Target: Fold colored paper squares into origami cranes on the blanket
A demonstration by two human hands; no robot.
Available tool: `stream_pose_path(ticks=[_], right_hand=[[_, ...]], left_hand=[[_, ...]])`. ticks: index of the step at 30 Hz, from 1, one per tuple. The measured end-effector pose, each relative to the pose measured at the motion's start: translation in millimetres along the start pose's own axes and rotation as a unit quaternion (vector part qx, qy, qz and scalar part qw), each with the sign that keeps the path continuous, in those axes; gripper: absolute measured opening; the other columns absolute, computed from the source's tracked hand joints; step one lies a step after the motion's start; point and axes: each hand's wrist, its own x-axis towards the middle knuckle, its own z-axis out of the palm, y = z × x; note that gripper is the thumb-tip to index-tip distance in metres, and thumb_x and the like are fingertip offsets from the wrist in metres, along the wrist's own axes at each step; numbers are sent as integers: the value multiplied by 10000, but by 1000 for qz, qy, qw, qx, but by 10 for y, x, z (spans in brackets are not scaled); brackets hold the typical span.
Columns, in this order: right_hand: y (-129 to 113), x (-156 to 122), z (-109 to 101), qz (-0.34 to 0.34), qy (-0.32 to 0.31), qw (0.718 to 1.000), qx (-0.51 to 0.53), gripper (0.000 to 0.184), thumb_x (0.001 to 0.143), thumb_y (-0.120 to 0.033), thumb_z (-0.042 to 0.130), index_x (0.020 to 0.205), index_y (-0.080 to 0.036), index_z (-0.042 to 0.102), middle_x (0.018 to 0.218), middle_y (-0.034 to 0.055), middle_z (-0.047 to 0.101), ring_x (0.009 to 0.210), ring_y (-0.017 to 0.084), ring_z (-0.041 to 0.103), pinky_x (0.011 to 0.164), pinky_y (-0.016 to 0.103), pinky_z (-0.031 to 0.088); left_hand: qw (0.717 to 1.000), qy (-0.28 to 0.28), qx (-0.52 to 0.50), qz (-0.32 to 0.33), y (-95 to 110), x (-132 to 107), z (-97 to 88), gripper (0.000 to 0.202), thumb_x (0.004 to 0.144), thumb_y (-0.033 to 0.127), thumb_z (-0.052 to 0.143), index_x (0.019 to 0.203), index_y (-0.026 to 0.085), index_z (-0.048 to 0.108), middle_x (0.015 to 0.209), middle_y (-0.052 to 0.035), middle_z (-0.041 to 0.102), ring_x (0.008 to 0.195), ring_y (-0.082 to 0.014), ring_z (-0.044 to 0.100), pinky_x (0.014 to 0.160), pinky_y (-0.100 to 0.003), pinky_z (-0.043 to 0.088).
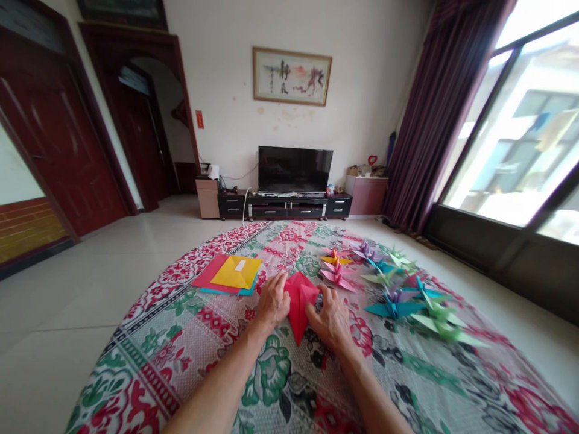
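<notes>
A red sheet of origami paper [300, 301], creased into a kite-like shape with a point toward me, lies on the patterned tablecloth between my hands. My left hand [272, 301] grips its left edge, thumb on top. At the right edge, my right hand [330, 314] pinches the paper between thumb and curled fingers. Left of my hands is a stack of square paper, with a yellow sheet [235, 272] on top, a red sheet [208, 274] and a blue sheet beneath. To the right stand several folded paper cranes, among them a blue crane [394, 308] and a pink crane [337, 274].
The round table wears a floral tablecloth [190, 361]. More cranes, such as a green one [441, 322] and a yellow one [335, 259], cover its right side. Beyond it are a television [295, 169] on a black stand [287, 210], a purple curtain [420, 126] and a window.
</notes>
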Motion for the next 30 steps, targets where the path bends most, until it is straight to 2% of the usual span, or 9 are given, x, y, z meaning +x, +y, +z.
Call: stream_pose_path(ticks=[3,5,10,14,16,19,23,27,30], right_hand=[[-90,-92,23,-39,-29,999,6,662,703,-457,538,1301,-232,368,1334,105,411,1136,298,439,900,450,327],[-118,-118,56,-54,-39,998,8,700,680,-426,560,1318,-234,348,1372,106,366,1175,303,401,923,463,302],[-35,-88,116,-59,-37,997,37,652,707,-290,502,1329,-222,321,1365,100,379,1191,264,401,946,438,305],[93,-21,132,-60,-11,996,70,600,690,-187,466,1284,-167,377,1295,121,447,1148,249,447,925,397,367],[155,17,134,-61,17,993,98,584,675,-139,442,1257,-157,404,1231,116,496,1062,227,507,890,366,411],[252,70,119,-45,60,989,129,572,664,-96,397,1231,-158,434,1136,103,549,967,203,552,845,344,449],[370,115,75,-13,79,990,119,477,681,-74,355,1123,-130,523,1056,115,585,913,197,567,838,332,448],[420,125,56,-23,66,991,118,307,730,-97,352,833,-164,633,918,84,619,827,181,579,779,295,456],[410,123,59,-33,70,989,124,319,761,-97,346,787,-174,655,919,74,625,838,169,581,791,276,452]], left_hand=[[1000,-9,8,2,-56,15,43,505,720,93,418,1219,110,491,1116,-120,600,1071,-220,521,986,-405,393],[1000,-13,8,6,-80,16,60,525,696,89,424,1215,117,496,1098,-112,607,1057,-221,524,981,-402,393],[999,-37,-7,4,-104,19,59,592,615,84,447,1205,86,499,1061,-124,606,1041,-239,508,973,-403,382],[999,-40,-23,-2,-149,1,68,617,570,63,457,1181,131,512,1002,-95,609,972,-223,531,915,-387,414],[999,-35,-28,5,-186,-13,66,565,566,45,453,1112,149,555,973,-81,613,950,-214,538,893,-379,426],[998,-39,-37,30,-231,-18,22,382,582,38,466,904,160,630,877,-67,621,900,-212,549,854,-383,441],[983,-99,-122,96,-224,14,-112,218,615,26,490,653,184,637,758,-19,633,809,-158,570,825,-329,444],[972,-128,-166,109,-188,35,-215,227,611,21,513,594,202,649,839,-13,655,876,-147,580,881,-321,428],[972,-157,-150,85,-180,27,-235,287,600,6,478,620,219,670,1030,-9,648,1036,-159,539,993,-358,362]])
